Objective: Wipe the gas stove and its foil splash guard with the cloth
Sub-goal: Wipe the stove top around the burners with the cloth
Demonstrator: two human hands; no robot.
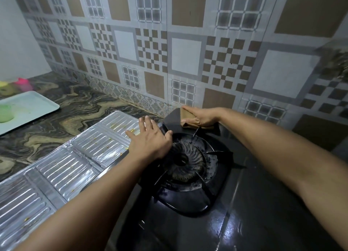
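The black gas stove (244,203) fills the lower right, with its burner and pan support (183,162) in the middle. A ribbed foil splash guard (62,168) lies flat along the stove's left side, dotted with yellow food bits. My left hand (148,139) rests palm down, fingers spread, across the guard's far end and the stove's left rim, holding nothing. My right hand (199,117) presses a brown cloth (185,112) flat on the stove's back left corner, close to the wall.
A marbled dark counter (75,109) stretches to the left. On it lie a pale tray (32,105) with a green cup (5,113), and pink and yellow cups behind. A patterned tiled wall (188,53) stands right behind the stove.
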